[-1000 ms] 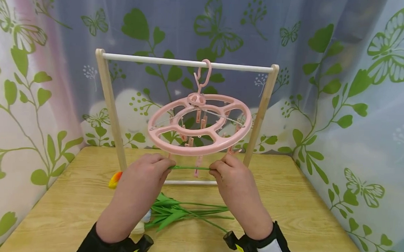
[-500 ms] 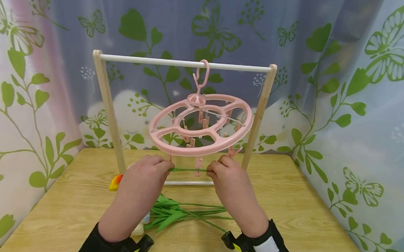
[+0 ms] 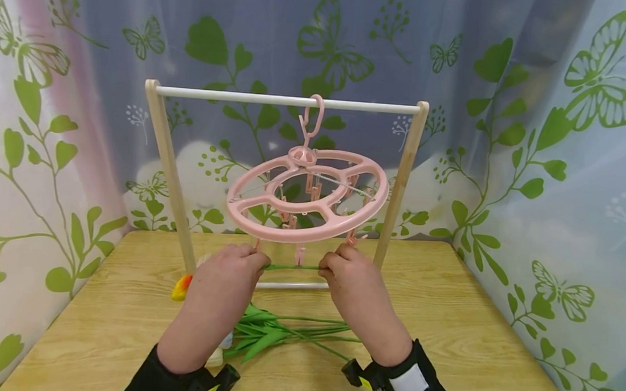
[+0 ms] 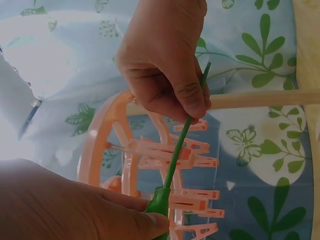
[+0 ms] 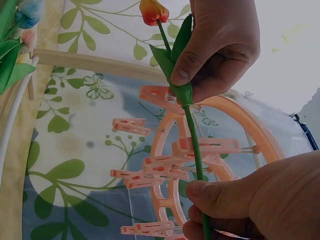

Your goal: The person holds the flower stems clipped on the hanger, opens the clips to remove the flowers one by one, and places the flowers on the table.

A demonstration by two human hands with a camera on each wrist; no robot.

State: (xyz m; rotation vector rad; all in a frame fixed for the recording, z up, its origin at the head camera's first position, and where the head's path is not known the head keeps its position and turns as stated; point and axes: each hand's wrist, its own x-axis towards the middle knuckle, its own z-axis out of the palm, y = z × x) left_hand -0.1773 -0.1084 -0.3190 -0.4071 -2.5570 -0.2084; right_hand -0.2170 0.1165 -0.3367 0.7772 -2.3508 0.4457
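Note:
An artificial tulip with an orange-yellow bloom (image 3: pixel 181 287) is held level below the pink clip hanger (image 3: pixel 306 227). My left hand (image 3: pixel 225 282) pinches it where the leaves meet the stem, and the bloom sticks out to the left. Farther along, my right hand (image 3: pixel 356 285) pinches the green stem (image 5: pixel 195 142) near its bare end, which pokes past the thumb in the left wrist view. Pink clothespins (image 4: pixel 187 202) dangle from the hanger just above and behind the stem. None of them visibly grips the tulip.
A wooden rack with a white top rail (image 3: pixel 233 96) carries the hanger by its hook. More artificial tulips lie bunched on the wooden table (image 3: pixel 459 342), their green leaves (image 3: pixel 262 333) under my forearms. Patterned curtains (image 3: pixel 554 200) enclose the back and sides.
Both hands have sunk slightly with the tulip, and the right hand has shifted a little left. The hanger sways slightly. Both grips look the same.

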